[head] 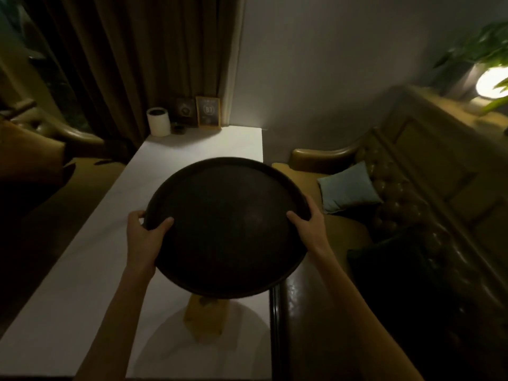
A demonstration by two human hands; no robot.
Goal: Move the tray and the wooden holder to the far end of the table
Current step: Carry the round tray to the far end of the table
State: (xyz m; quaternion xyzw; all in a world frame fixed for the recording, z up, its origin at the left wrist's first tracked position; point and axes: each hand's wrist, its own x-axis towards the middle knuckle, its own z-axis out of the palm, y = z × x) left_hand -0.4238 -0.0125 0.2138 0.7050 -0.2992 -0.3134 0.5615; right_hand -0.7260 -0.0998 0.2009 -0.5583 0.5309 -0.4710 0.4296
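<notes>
A large round dark tray (225, 226) hangs in the air above the white table (82, 284), tilted a little toward me. My left hand (144, 237) grips its left rim, thumb on the inside. On the right rim sits my right hand (306, 224), also gripping. A light wooden holder (204, 316) stands on the table just below the tray's near edge, its top hidden by the tray.
At the table's far end stand a white cylinder (158, 122), a small dark dish (178, 129) and a framed sign (208, 112). A padded bench with a pale cushion (347, 188) runs along the right. A curtain hangs behind, an armchair sits left.
</notes>
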